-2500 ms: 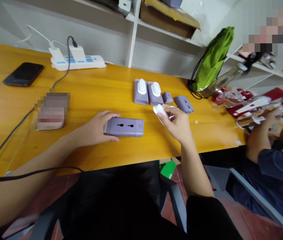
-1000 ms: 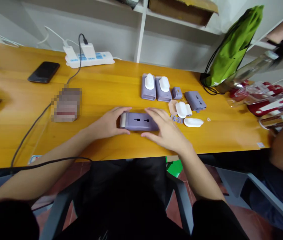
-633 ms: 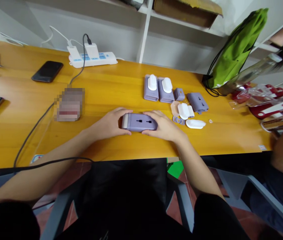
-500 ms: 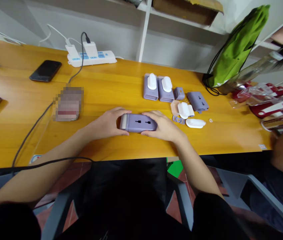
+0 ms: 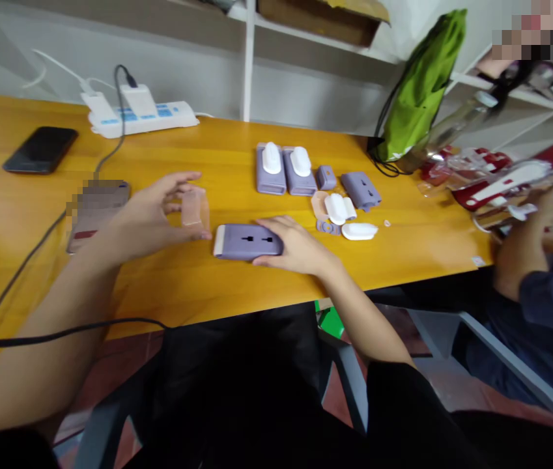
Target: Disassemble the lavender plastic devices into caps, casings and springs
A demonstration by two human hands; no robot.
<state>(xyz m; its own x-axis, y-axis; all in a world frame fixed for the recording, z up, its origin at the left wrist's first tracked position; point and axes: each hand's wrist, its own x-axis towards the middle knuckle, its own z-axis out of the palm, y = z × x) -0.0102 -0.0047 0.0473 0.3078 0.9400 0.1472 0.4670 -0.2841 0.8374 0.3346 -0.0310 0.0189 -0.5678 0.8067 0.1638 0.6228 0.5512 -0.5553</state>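
Observation:
My left hand (image 5: 152, 212) pinches a translucent peach strip (image 5: 195, 212) between thumb and fingers, above the table. My right hand (image 5: 296, 245) lies flat on the right end of a lavender plug socket adapter (image 5: 247, 242), which has a pale end at its left. Farther up the table stand two lavender adapters with white plug parts (image 5: 286, 169). Loose beside them are a lavender cover (image 5: 360, 190), a small lavender block (image 5: 326, 177), white shell pieces (image 5: 339, 210), and a small lavender ring piece (image 5: 327, 227).
The orange wooden table (image 5: 208, 286) carries a black phone (image 5: 40, 150), a white power strip (image 5: 139, 117), and a pixelated object (image 5: 96, 215). A co-worker's hands (image 5: 535, 225) work among red-and-white packaging (image 5: 496, 185) at right. A green bag (image 5: 420, 91) and a clear bottle (image 5: 452, 130) stand nearby.
My left hand has left the adapter and moved left, now holding the peach strip. My right hand remains on the adapter. The view has shifted slightly.

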